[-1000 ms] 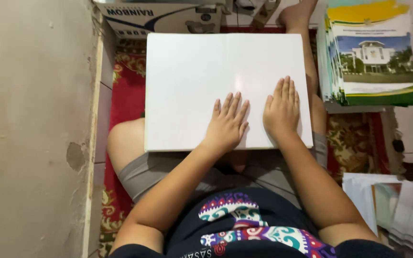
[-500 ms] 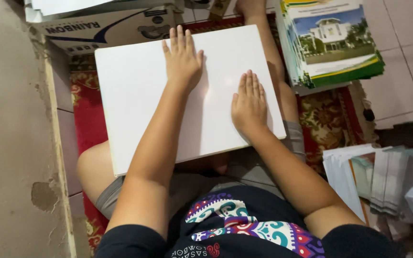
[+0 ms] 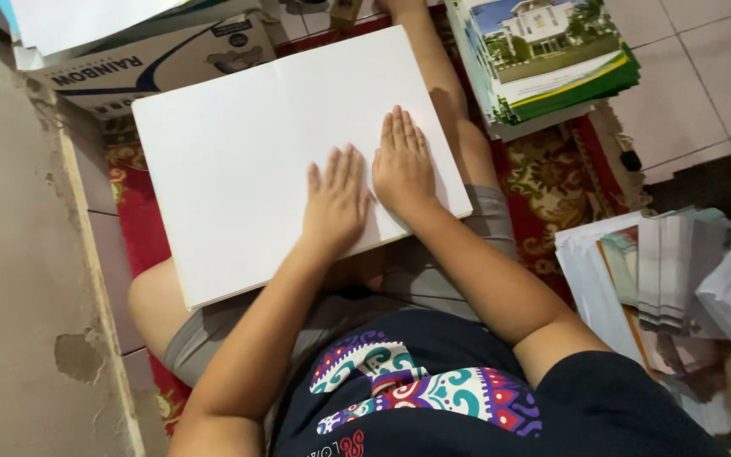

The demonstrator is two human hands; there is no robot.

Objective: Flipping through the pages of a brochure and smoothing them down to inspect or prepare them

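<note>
A large white sheet stack (image 3: 239, 152) rests across my lap, tilted, with a faint fold line down its middle. My left hand (image 3: 336, 203) lies flat on it, palm down, fingers together and pointing away from me. My right hand (image 3: 401, 162) lies flat right beside it, also palm down, near the sheet's near right edge. Neither hand grips anything; both press on the paper surface.
A stack of printed booklets (image 3: 552, 55) with a building picture stands at the upper right. A cardboard box (image 3: 154, 63) lies beyond the sheet. Loose folded papers (image 3: 678, 271) pile at the right. A concrete wall (image 3: 19, 279) runs along the left, over a red patterned rug (image 3: 552, 178).
My left hand has drawn back from the far edge of the sheet to lie beside my right hand. The view has tilted and shifted.
</note>
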